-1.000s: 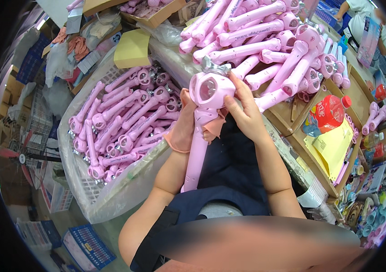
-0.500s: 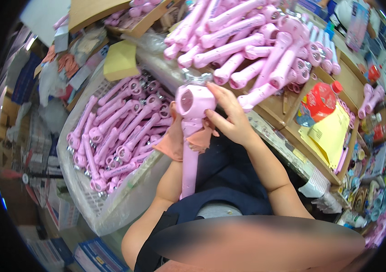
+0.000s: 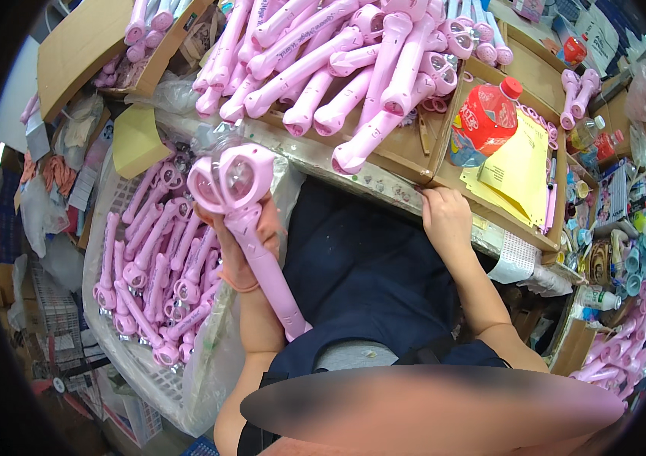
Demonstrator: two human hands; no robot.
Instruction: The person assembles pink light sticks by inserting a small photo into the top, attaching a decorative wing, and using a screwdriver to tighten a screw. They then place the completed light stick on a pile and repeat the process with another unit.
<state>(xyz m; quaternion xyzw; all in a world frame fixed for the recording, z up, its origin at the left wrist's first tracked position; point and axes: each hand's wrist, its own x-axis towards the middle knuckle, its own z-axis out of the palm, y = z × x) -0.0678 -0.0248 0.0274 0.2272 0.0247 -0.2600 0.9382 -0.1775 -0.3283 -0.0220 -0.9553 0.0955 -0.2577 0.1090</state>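
I see a pink toy wand [image 3: 251, 228] with a round, two-ringed head and a long handle, held up over my lap, head upward and handle slanting down toward my right. My left hand [image 3: 243, 243] is wrapped around the upper handle just under the head, fingers clenched on it; an orange band sits at that wrist. My right hand [image 3: 444, 220] holds nothing: it rests on the front edge of the counter [image 3: 383, 190], fingers curled over the lip, well apart from the wand.

Just to the left of the wand stands a white mesh basket [image 3: 140, 365], lined with clear plastic and filled with more pink wands [image 3: 156, 266] of the same kind, lying in a loose heap. Beyond the hands, on the counter, a shallow cardboard tray [image 3: 429, 152] carries a big pile of pink handles [image 3: 338, 61] stacked across one another. Beside that pile, to the right, a red plastic bottle [image 3: 482, 121] with a red cap lies tilted against a sheet of yellow paper [image 3: 516, 163]. Farther right I make out small bottles and clutter too small to tell apart. At the far left a yellow sponge-like block [image 3: 137, 140] sits above the basket, near a cardboard box [image 3: 87, 53] holding a few more pink parts.
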